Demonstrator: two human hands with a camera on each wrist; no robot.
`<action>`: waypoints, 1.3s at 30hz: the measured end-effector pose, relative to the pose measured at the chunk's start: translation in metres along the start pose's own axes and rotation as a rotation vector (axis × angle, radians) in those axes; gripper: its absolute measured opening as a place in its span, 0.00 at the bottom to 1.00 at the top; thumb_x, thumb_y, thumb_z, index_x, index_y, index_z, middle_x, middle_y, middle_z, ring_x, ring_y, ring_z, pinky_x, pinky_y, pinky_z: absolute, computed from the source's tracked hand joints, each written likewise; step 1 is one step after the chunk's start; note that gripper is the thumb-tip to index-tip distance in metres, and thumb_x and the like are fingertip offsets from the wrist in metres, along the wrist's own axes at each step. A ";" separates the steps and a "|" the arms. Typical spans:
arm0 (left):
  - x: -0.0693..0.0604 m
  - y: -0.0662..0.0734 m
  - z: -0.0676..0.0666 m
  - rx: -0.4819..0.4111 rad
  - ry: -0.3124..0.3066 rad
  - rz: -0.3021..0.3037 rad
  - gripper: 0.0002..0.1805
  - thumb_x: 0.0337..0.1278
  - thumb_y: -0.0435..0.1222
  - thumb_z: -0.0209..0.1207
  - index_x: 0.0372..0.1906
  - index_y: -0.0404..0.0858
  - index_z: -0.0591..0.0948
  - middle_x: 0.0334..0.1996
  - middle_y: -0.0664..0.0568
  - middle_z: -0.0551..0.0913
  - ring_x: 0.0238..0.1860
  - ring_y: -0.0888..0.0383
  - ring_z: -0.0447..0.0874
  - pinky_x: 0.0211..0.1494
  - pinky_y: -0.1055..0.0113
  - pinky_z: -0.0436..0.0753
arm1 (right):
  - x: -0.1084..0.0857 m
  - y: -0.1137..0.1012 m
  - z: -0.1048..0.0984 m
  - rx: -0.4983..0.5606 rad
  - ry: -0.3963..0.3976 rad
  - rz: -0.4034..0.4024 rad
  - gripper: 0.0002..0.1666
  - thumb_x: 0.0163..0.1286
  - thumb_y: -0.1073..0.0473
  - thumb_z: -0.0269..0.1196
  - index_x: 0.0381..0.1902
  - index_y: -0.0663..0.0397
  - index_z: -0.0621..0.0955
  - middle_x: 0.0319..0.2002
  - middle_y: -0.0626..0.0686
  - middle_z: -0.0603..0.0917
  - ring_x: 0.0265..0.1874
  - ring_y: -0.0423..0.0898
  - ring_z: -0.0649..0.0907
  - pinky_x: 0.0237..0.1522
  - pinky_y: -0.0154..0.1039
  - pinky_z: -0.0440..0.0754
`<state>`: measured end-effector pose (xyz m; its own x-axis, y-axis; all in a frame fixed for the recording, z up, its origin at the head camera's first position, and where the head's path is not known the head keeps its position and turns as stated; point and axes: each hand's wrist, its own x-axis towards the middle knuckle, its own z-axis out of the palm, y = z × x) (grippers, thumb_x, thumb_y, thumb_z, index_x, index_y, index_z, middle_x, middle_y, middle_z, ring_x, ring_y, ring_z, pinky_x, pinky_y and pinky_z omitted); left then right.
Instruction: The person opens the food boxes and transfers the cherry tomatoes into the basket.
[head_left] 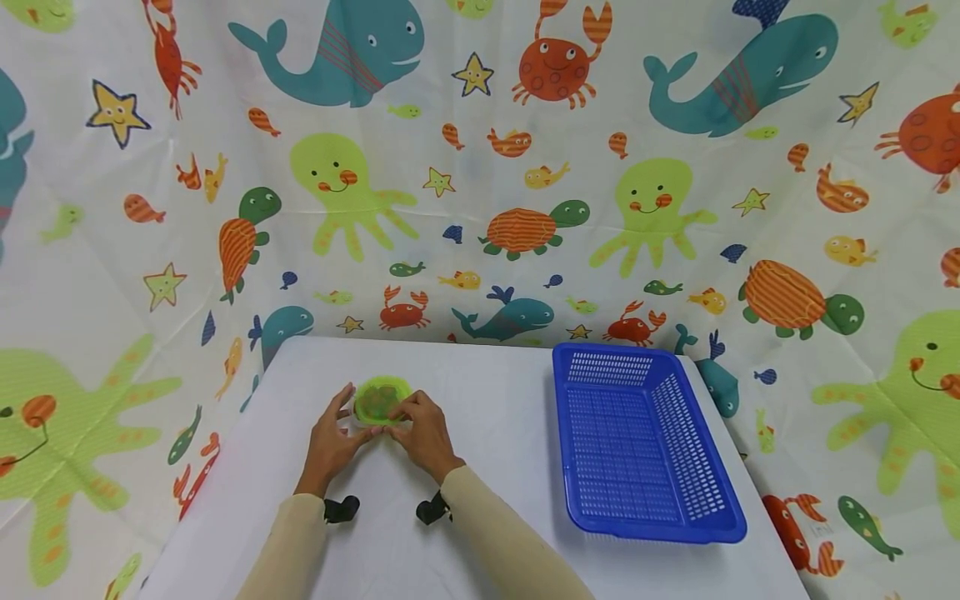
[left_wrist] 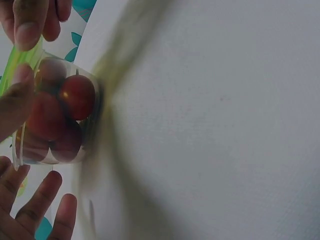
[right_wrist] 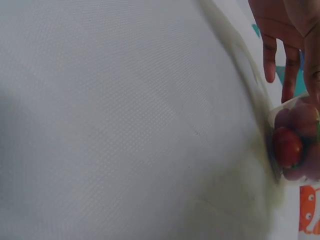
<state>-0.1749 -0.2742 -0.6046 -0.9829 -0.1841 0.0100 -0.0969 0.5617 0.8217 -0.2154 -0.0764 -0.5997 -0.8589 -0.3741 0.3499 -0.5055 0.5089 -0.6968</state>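
On the white table, toward the left, stands a small clear plastic tub (left_wrist: pixel 42 159) with several round red fruits (left_wrist: pixel 78 97), which look like small tomatoes, visible through its wall. A bright green lid (head_left: pixel 381 400) covers its top. My left hand (head_left: pixel 330 442) curves around the tub's left and near side, thumb at the lid's near edge, other fingers spread along the side. From the right, my right hand (head_left: pixel 429 432) pinches the lid's rim with thumb and index finger. In the right wrist view, the other fingers of the right hand (right_wrist: pixel 287 45) hang straighter beside the tub.
A blue plastic basket (head_left: pixel 570 450) with latticed walls stands at the table's right side, well apart from the hands. Behind and beside the white table (head_left: pixel 480 400) hangs a curtain (head_left: pixel 450 208) printed with sea animals.
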 end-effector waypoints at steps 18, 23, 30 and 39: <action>0.002 0.004 0.000 -0.002 -0.037 -0.068 0.60 0.58 0.55 0.75 0.87 0.46 0.52 0.85 0.40 0.59 0.79 0.33 0.65 0.73 0.37 0.76 | -0.009 0.019 -0.029 0.046 0.149 -0.031 0.10 0.62 0.58 0.80 0.39 0.50 0.90 0.42 0.47 0.82 0.41 0.40 0.83 0.45 0.41 0.89; 0.003 0.004 0.001 -0.002 -0.057 -0.098 0.64 0.55 0.59 0.75 0.88 0.47 0.50 0.85 0.41 0.57 0.80 0.33 0.62 0.73 0.36 0.76 | -0.010 0.026 -0.040 0.054 0.153 -0.022 0.09 0.63 0.59 0.80 0.39 0.51 0.90 0.43 0.47 0.82 0.43 0.41 0.84 0.47 0.47 0.90; 0.003 0.006 0.002 -0.018 -0.062 -0.110 0.64 0.55 0.58 0.76 0.88 0.46 0.50 0.86 0.41 0.57 0.81 0.34 0.60 0.76 0.35 0.74 | -0.016 0.038 -0.048 0.061 0.148 0.007 0.10 0.63 0.58 0.79 0.40 0.53 0.90 0.44 0.47 0.83 0.44 0.42 0.85 0.48 0.46 0.90; 0.005 0.003 0.004 -0.028 -0.047 -0.089 0.62 0.56 0.57 0.76 0.88 0.46 0.51 0.85 0.41 0.59 0.79 0.34 0.64 0.75 0.37 0.76 | -0.026 0.055 -0.056 0.049 0.131 0.108 0.09 0.64 0.58 0.79 0.41 0.50 0.90 0.44 0.47 0.83 0.46 0.42 0.85 0.52 0.39 0.89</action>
<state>-0.1808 -0.2697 -0.6041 -0.9768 -0.1942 -0.0904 -0.1809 0.5222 0.8334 -0.2254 0.0050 -0.6117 -0.9131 -0.2137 0.3473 -0.4076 0.5010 -0.7634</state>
